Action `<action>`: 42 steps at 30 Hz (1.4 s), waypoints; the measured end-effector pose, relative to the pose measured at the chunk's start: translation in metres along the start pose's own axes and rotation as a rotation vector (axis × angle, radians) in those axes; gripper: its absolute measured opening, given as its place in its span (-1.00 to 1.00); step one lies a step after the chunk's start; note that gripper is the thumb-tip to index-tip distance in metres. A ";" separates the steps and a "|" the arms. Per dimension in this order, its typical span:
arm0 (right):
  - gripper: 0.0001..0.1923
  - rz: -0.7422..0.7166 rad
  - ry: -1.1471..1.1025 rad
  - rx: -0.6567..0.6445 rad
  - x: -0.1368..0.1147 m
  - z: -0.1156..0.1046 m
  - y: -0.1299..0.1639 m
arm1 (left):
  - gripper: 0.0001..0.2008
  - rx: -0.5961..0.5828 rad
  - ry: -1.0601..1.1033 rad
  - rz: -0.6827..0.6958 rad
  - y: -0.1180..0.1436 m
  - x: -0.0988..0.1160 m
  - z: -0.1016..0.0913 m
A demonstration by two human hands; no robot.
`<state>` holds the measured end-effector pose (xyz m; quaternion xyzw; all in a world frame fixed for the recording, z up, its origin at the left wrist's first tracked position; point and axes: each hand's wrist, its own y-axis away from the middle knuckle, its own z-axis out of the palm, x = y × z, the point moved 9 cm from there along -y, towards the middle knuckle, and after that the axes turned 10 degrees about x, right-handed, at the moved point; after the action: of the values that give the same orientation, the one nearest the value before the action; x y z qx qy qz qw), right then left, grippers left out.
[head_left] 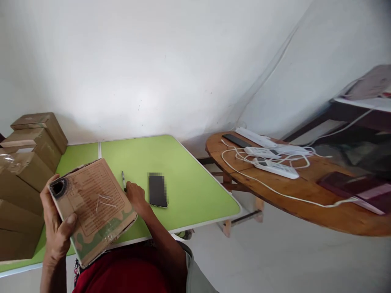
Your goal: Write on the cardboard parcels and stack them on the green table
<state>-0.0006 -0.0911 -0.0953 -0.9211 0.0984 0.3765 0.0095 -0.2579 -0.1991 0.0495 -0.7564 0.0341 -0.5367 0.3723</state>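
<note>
My left hand (58,228) is closed around the left edge of a cardboard box (97,199), its thumb on the top face. The box is tilted above the green table. It carries brown printed text, a green camouflage patch, a dark-rimmed hole at one corner and a few thin white marks or slivers. Just beyond the box's right side, my right hand (136,196) has its fingers curled at the dark lower end of a pen (123,179). The box covers part of that hand's surroundings. A dark phone (157,190) lies flat to the right of it.
Several cardboard boxes (30,162) are stacked at the left of the green table (195,195). On the right, a round wooden table (317,207) holds white power strips (275,167), tangled white cables and a dark red item (354,187). A white wall rises behind.
</note>
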 end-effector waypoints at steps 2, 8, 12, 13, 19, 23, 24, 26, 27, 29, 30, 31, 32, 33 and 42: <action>-0.75 0.009 -0.042 -0.014 -0.001 0.006 -0.005 | -0.09 -0.037 0.055 -0.015 0.000 0.002 0.002; -0.72 0.003 -0.348 0.160 -0.001 -0.051 -0.008 | -0.14 -0.079 0.008 0.062 0.001 0.012 0.000; -0.67 -0.222 -1.104 0.265 -0.044 -0.116 0.028 | -0.16 -0.108 -0.001 0.115 0.005 0.016 0.004; -0.65 -0.300 -1.263 0.210 -0.060 -0.123 0.041 | -0.17 -0.112 -0.004 0.125 0.005 0.017 0.005; -0.67 -0.451 -1.280 0.374 -0.096 -0.141 0.088 | -0.23 -0.122 0.010 0.142 0.010 0.028 0.004; -0.57 -0.462 -0.895 0.366 -0.101 -0.143 0.087 | -0.32 -0.132 0.021 0.054 0.018 0.033 0.012; -0.51 -0.460 -0.815 0.306 -0.104 -0.142 0.087 | -0.34 -0.142 0.012 0.040 0.021 0.035 0.017; -0.29 -0.451 -0.683 0.236 -0.108 -0.142 0.089 | -0.34 -0.180 -0.018 0.066 0.027 0.044 0.029; -0.18 -0.448 -0.622 0.227 -0.109 -0.144 0.091 | -0.33 -0.203 -0.034 0.103 0.030 0.051 0.035; -0.06 -0.451 -0.532 0.223 -0.113 -0.149 0.097 | -0.33 -0.242 -0.057 0.189 0.036 0.063 0.046; -0.07 -0.453 -0.512 0.214 -0.114 -0.150 0.100 | -0.34 -0.252 -0.061 0.220 0.038 0.068 0.050; -0.12 -0.454 -0.504 0.207 -0.115 -0.150 0.102 | -0.35 -0.255 -0.059 0.237 0.039 0.071 0.053; -0.18 -0.451 -0.502 0.206 -0.114 -0.151 0.104 | -0.37 -0.253 -0.054 0.236 0.040 0.072 0.055; -0.24 -0.447 -0.502 0.211 -0.114 -0.151 0.105 | -0.40 -0.246 -0.046 0.220 0.039 0.072 0.056; -0.49 -0.488 -0.438 0.306 -0.119 -0.150 0.114 | -0.62 -0.052 -0.013 -0.001 0.032 0.077 0.045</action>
<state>-0.0017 -0.1963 0.1016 -0.8030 -0.0737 0.5323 0.2578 -0.1761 -0.2334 0.0845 -0.7695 0.0451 -0.5309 0.3522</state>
